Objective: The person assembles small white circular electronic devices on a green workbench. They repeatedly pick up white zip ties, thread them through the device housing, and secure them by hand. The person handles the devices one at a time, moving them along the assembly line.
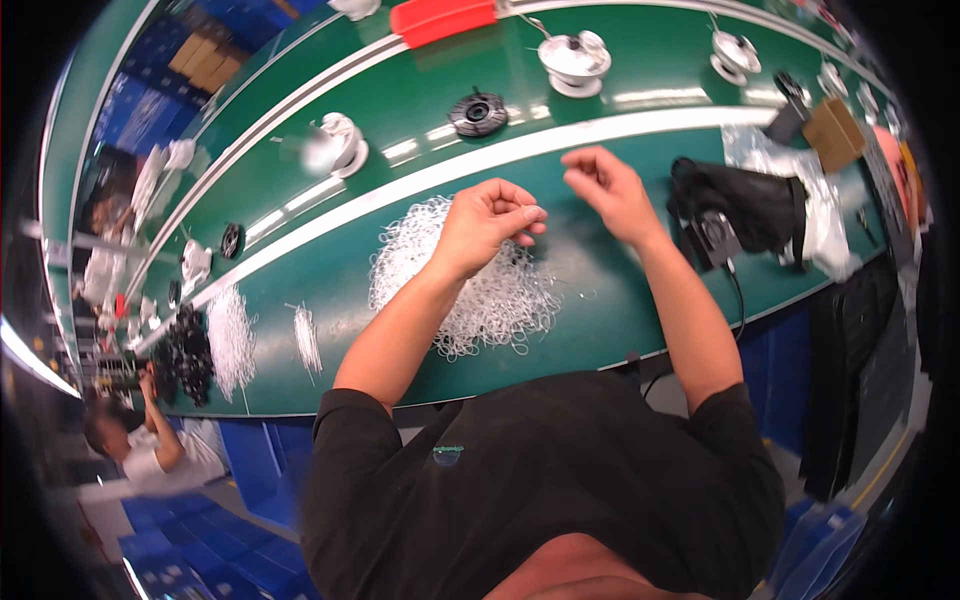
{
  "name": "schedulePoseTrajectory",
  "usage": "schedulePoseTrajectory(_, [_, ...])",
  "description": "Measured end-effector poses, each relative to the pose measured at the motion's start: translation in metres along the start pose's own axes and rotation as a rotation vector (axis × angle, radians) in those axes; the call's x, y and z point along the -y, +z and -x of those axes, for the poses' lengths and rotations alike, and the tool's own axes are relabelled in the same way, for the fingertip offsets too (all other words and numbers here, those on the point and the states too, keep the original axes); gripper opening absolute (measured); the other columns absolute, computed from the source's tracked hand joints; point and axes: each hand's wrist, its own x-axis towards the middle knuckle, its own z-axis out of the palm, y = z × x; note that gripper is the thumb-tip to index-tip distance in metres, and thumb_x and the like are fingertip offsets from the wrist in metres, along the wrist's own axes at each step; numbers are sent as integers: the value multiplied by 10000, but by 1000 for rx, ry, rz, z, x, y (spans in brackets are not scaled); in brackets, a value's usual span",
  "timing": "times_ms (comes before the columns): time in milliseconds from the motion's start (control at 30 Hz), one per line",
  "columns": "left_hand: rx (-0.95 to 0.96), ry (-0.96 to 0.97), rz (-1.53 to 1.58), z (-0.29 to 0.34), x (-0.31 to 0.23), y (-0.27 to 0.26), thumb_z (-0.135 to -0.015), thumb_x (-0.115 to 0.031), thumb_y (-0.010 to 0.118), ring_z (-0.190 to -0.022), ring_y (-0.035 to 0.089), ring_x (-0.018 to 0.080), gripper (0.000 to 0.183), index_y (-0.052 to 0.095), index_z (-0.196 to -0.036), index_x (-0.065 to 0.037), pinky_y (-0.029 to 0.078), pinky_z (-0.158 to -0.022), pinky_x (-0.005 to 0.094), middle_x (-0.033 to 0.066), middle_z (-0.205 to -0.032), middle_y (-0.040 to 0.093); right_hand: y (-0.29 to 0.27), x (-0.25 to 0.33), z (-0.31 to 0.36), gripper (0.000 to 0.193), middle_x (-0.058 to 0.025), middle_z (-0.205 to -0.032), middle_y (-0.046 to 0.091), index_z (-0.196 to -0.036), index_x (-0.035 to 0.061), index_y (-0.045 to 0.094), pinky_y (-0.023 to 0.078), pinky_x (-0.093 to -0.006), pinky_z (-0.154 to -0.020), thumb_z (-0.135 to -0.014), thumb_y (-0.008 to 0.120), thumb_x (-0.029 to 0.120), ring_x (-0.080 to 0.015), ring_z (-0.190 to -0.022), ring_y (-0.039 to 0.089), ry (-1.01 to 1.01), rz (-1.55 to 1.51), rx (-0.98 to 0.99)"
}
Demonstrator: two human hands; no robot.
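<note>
A heap of small white looped pieces [490, 315] lies on the green bench in front of me. Over its upper part hovers my left hand [488, 226], thumb and fingertips pinched together; anything between them is too small to make out. My right hand [612, 195] is raised to the right of the heap. Its fingers are bent, with a gap between thumb and forefinger, and nothing shows in it. A few stray white bits lie on the bench below the right hand.
Beyond a pale rail, white bowl-shaped units [575, 62] and a black round part [478, 114] stand on a green surface. A black bag [740, 205] lies at right, near a cardboard box [834, 134]. White strips [232, 340] lie at left. Another person [160, 445] sits farther left.
</note>
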Motion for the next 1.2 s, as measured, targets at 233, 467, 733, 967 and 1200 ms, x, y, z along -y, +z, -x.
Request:
schedulePoseTrajectory(233, [-45,97,243,4,10,-6,-892,-117,733,-667,607,96,123,653,-921,-28,524,-593,238,22,-785,646,42,41,13,152,-72,-917,694,-1028,-7,672,537,-289,-774,-883,677,39,-148,-844,674,-120,-1,128])
schedulePoseTrajectory(467, [45,-95,211,20,5,-16,-918,-119,699,-757,691,159,162,645,-999,10,579,-631,275,106,-901,700,45,53,14,99,-116,-861,671,-933,19,680,521,-323,-664,-836,664,6,-239,-759,669,-315,411,96])
schedulePoseTrajectory(733, [21,61,89,14,31,-8,-861,-51,722,-689,680,159,151,605,-937,6,569,-551,288,101,-798,673,62,60,18,82,-136,-820,648,-885,11,669,515,-370,-679,-810,655,-18,-300,-755,649,-439,591,126])
schedulePoseTrajectory(967, [30,50,63,24,16,-29,-858,-11,686,-643,640,123,137,624,-976,24,554,-552,267,82,-775,656,41,36,9,119,-128,-931,672,-997,-23,666,509,-317,-767,-894,609,-36,-238,-843,659,-373,586,87])
schedulePoseTrajectory(1200, [-210,83,517,9,17,-96,-939,-91,635,-736,687,186,105,619,-981,3,589,-621,308,141,-919,696,7,-38,2,121,-45,-874,658,-1022,-17,676,479,-253,-706,-934,619,43,-113,-766,585,-124,465,-72])
